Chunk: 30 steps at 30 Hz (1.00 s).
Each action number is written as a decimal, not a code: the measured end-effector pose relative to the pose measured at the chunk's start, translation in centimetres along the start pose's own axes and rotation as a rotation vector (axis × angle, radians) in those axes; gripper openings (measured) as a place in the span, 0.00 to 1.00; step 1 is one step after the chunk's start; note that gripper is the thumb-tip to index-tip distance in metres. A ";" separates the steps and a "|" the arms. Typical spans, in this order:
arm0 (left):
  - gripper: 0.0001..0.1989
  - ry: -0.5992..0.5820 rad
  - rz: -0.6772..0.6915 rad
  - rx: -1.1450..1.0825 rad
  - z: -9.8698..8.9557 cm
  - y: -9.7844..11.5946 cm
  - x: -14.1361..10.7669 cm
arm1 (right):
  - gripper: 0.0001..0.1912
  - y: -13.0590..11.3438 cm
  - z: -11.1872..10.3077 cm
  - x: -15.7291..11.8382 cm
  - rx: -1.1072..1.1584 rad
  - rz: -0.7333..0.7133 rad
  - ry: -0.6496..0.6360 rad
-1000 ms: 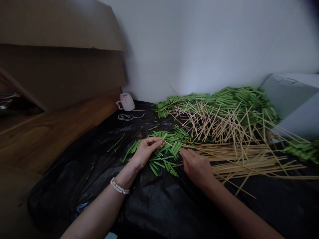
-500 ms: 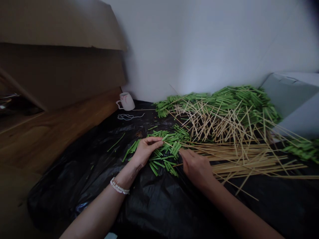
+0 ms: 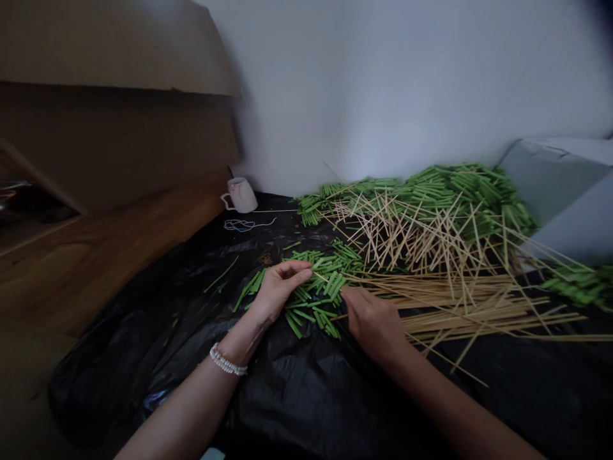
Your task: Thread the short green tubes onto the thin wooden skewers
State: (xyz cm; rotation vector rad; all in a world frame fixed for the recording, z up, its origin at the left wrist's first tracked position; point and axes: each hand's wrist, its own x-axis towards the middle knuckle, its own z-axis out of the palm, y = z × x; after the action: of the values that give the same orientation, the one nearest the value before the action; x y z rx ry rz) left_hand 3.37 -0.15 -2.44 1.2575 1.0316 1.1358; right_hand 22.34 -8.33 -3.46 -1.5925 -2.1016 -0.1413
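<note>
At the centre of the frame, two bare hands at close work above a black plastic sheet. Left hand, just left of centre, closed in a light pinch of thumb and forefinger at one end of a thin stick. Right hand, just right of centre, curled and seemingly pinching the stick's other visible end. Stick aslant between both sets of fingertips, dipping toward the right. Beneath and around, a loose heap of short green pieces; any green piece on the stick itself, too small to make out.

Right of centre, long tan sticks lying roughly side by side. Farther up, paler sticks jutting criss-cross below a large green pile. In the upper left, a cardboard box; beyond its lower right corner, a mug and a tangle of pale cord.

Step in hand, judging by the pose: lining up stick and green piece, or easing one along the other. For the next move, probably needed: a steady left pinch, gentle straight pressure from the right, no bending.
</note>
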 end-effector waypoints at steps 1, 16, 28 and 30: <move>0.14 0.004 -0.004 -0.009 -0.1 -0.1 0.1 | 0.15 0.0 0.0 0.0 0.002 -0.009 0.010; 0.13 -0.195 -0.187 -0.077 0.6 -0.4 -0.4 | 0.16 -0.2 -0.1 0.0 -0.072 -0.096 0.108; 0.07 -0.117 0.478 1.038 -0.4 -1.6 0.1 | 0.15 0.9 -0.1 0.3 -0.075 0.001 0.125; 0.06 -0.146 0.496 1.075 -0.4 -1.7 0.1 | 0.15 0.9 -0.1 0.3 -0.072 0.008 0.122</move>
State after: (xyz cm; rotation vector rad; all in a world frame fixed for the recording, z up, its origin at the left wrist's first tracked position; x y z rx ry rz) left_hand 3.10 0.01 -4.15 2.5110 1.3027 0.7899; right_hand 23.10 -7.85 -3.43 -1.5917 -2.0171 -0.3066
